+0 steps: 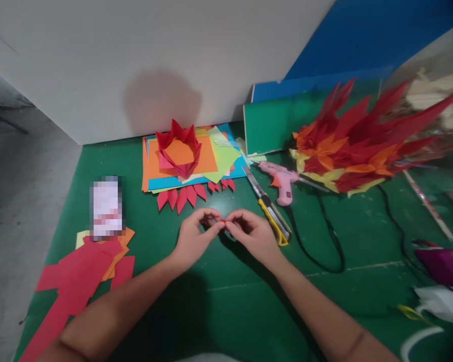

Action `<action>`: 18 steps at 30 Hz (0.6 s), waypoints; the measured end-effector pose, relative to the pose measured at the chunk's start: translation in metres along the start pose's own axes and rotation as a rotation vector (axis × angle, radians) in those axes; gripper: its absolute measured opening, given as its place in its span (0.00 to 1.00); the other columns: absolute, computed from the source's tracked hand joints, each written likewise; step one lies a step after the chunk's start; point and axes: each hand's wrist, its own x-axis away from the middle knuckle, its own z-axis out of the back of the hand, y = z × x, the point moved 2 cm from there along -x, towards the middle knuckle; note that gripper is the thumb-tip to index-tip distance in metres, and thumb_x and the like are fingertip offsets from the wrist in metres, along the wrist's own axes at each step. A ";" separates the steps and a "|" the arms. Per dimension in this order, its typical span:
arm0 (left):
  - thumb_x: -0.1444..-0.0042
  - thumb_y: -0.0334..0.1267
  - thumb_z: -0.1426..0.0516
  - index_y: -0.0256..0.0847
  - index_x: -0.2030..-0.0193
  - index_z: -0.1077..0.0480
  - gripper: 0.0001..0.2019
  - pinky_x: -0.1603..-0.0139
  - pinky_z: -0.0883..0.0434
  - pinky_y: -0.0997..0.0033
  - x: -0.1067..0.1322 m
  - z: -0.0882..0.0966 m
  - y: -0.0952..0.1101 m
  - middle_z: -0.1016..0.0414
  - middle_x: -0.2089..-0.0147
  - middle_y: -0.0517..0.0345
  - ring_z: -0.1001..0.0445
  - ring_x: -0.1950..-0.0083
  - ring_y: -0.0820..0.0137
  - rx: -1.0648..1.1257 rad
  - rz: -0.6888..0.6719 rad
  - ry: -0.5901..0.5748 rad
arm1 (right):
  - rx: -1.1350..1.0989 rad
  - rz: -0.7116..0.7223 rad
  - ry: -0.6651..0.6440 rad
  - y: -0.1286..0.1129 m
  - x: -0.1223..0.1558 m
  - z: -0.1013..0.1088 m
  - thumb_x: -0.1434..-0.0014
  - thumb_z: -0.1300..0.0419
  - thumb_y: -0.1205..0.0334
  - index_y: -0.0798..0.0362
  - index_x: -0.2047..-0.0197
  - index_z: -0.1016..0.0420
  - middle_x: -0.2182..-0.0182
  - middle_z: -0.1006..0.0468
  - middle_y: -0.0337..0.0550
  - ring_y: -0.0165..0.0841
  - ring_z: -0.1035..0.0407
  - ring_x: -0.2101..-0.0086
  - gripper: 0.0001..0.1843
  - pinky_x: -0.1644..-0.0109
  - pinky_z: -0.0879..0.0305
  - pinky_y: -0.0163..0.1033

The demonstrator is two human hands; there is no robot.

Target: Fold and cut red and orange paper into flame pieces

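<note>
Between my fingertips is a small piece of red paper (223, 221), mostly hidden by the fingers. My left hand (200, 232) pinches its left side and my right hand (253, 235) pinches the right side, the two thumbs almost touching. Just beyond my hands lie several folded red paper petals (181, 198) in a row. A yellow utility knife (269, 208) rests close to my right hand, its blade pointing away. Past the knife a pink glue gun (281, 178) lies on the green table (234, 306).
A red folded-paper ring (178, 151) stands on stacked coloured paper (211, 168). At right is a large red, orange and yellow paper flame shape (362, 146). Red paper cutouts (85, 271) and a blurred-out rectangular object (106, 207) lie left. A black cord (309, 264) loops beside the knife.
</note>
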 end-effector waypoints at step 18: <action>0.56 0.48 0.34 0.36 0.72 0.29 0.16 0.75 0.29 0.77 0.004 0.000 0.004 0.27 0.79 0.60 0.29 0.78 0.76 0.275 0.205 -0.031 | 0.170 0.219 0.042 -0.004 0.008 -0.008 0.46 0.42 0.63 0.51 0.75 0.32 0.78 0.28 0.38 0.27 0.38 0.79 0.07 0.76 0.41 0.34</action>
